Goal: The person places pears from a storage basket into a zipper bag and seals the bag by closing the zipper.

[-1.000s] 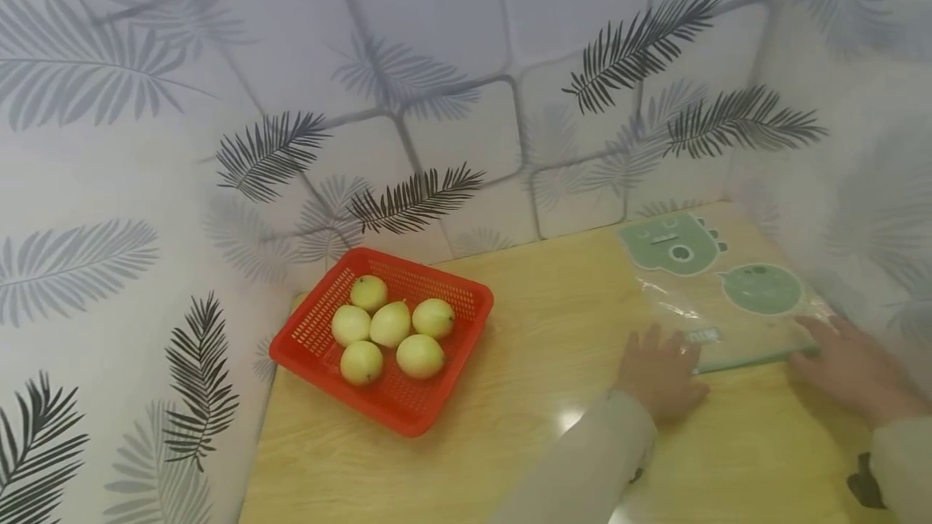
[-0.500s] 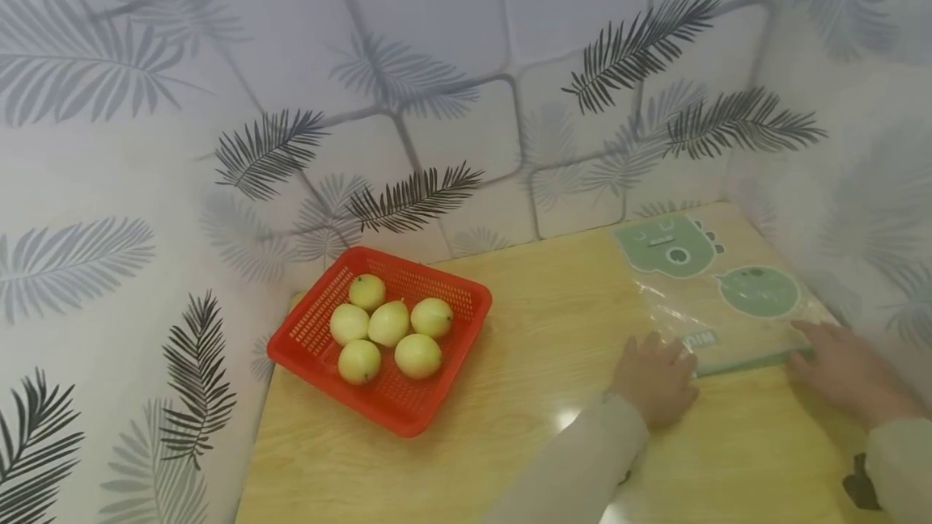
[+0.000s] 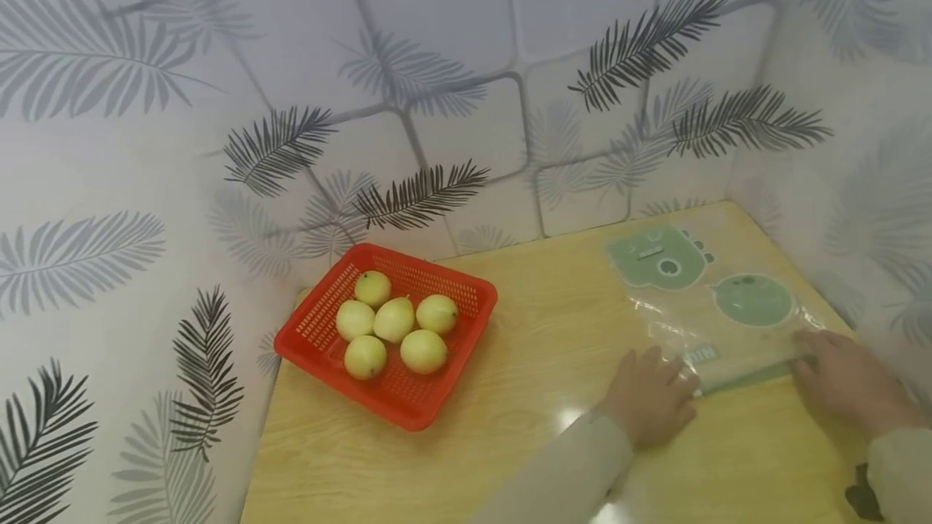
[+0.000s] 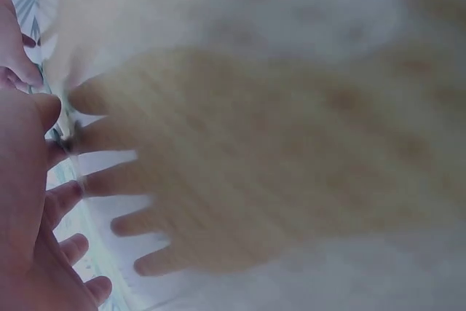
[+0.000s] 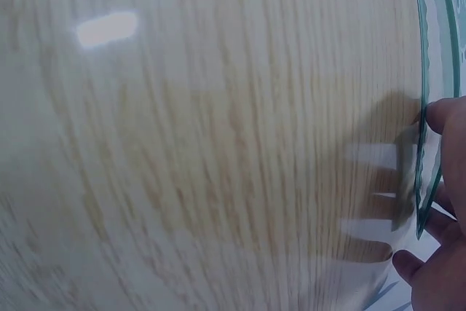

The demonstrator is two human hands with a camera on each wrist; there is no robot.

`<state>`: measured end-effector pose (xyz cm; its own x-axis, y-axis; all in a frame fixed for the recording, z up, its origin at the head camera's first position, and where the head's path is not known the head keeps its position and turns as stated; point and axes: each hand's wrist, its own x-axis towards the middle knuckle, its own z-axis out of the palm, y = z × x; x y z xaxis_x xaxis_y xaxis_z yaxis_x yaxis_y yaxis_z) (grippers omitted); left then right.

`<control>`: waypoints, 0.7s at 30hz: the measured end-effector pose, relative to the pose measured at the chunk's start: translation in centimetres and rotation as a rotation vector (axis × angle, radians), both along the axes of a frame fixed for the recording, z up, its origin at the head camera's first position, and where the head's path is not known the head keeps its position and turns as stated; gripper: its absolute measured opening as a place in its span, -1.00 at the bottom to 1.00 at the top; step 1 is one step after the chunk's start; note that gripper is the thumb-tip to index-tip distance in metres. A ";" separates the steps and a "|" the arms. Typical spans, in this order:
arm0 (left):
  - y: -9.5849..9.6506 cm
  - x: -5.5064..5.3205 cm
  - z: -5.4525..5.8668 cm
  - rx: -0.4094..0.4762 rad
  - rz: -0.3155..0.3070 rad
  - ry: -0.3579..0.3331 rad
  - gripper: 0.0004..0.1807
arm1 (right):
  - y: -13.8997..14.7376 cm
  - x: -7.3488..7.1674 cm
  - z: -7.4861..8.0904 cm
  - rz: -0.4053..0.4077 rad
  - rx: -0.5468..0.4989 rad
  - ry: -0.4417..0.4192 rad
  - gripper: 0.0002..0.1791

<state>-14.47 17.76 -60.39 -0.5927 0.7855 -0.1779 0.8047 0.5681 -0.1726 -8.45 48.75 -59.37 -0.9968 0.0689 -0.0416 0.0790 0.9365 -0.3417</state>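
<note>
A clear plastic bag (image 3: 735, 346) printed with green cartoon shapes lies flat on the wooden table at the right. My left hand (image 3: 651, 395) rests beside its near left corner, fingers spread and fingertips touching the corner. In the left wrist view the left hand (image 4: 29, 202) shows at the left edge, its fingers mirrored in the glossy tabletop. My right hand (image 3: 852, 378) pinches the bag's near right corner, which looks slightly raised. In the right wrist view, the bag's green-lined edge (image 5: 421, 143) runs by the thumb and fingers of the right hand (image 5: 444, 267).
A red plastic basket (image 3: 415, 415) holding several yellow-green pears (image 3: 394, 319) stands at the left of the glossy wooden table (image 3: 539, 322). Leaf-patterned wall covering (image 3: 466, 128) rises behind the table and along its sides.
The bag has slid toward me and slightly left, its near edge now more tilted. Both hands have come back with it a little. The basket stays put while the view shifts slightly.
</note>
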 end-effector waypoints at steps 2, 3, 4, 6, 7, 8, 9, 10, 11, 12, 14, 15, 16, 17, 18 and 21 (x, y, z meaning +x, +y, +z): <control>-0.2 0.2 -0.4 -0.008 -0.015 -0.011 -0.39 | -0.2 0.1 0.1 -0.007 0.004 -0.017 -0.44; -0.3 0.4 -0.7 -0.007 -0.023 -0.012 -0.39 | -0.3 0.1 0.2 -0.013 0.005 -0.022 -0.44; -0.4 0.5 -1.0 -0.007 -0.032 -0.010 -0.39 | -0.4 0.2 0.2 -0.017 0.009 -0.025 -0.44; -0.6 0.9 -1.7 -0.003 -0.042 -0.016 -0.39 | -0.5 0.1 0.1 -0.015 0.016 -0.016 -0.44; -0.7 1.0 -2.0 -0.001 -0.046 -0.015 -0.38 | -0.5 0.1 0.0 -0.014 0.016 -0.012 -0.44; -0.8 1.2 -2.4 0.006 -0.049 -0.016 -0.38 | -0.6 0.1 -0.2 -0.011 0.015 -0.007 -0.44; -0.8 1.3 -2.7 0.009 -0.052 -0.014 -0.38 | -0.7 0.1 -0.3 -0.008 0.010 -0.006 -0.44; -0.9 1.5 -2.8 0.010 -0.053 -0.016 -0.38 | -0.8 0.1 -0.4 -0.005 0.006 -0.005 -0.44; -1.0 1.7 -2.9 0.012 -0.053 -0.020 -0.38 | -0.9 0.1 -0.5 -0.008 0.000 -0.009 -0.44; -1.1 1.9 -2.9 0.011 -0.056 -0.017 -0.38 | -1.1 0.1 -0.5 -0.012 -0.007 -0.019 -0.44; -1.4 2.4 -2.5 0.006 -0.065 -0.011 -0.37 | -1.5 0.2 -0.5 -0.024 -0.010 -0.031 -0.44; -1.6 2.7 -2.2 0.002 -0.068 -0.010 -0.37 | -1.7 0.3 -0.4 -0.034 -0.012 -0.038 -0.44; -1.7 3.0 -1.9 0.000 -0.073 -0.007 -0.37 | -1.9 0.3 -0.3 -0.044 -0.014 -0.041 -0.44; -1.8 3.3 -1.6 -0.004 -0.074 -0.011 -0.37 | -2.1 0.4 -0.1 -0.054 -0.018 -0.045 -0.44; -2.0 3.6 -1.2 -0.009 -0.079 -0.008 -0.37 | -2.3 0.4 0.0 -0.058 -0.022 -0.049 -0.45; -2.4 4.6 -0.1 -0.012 -0.097 0.007 -0.38 | -2.9 0.5 0.4 -0.072 -0.030 -0.053 -0.45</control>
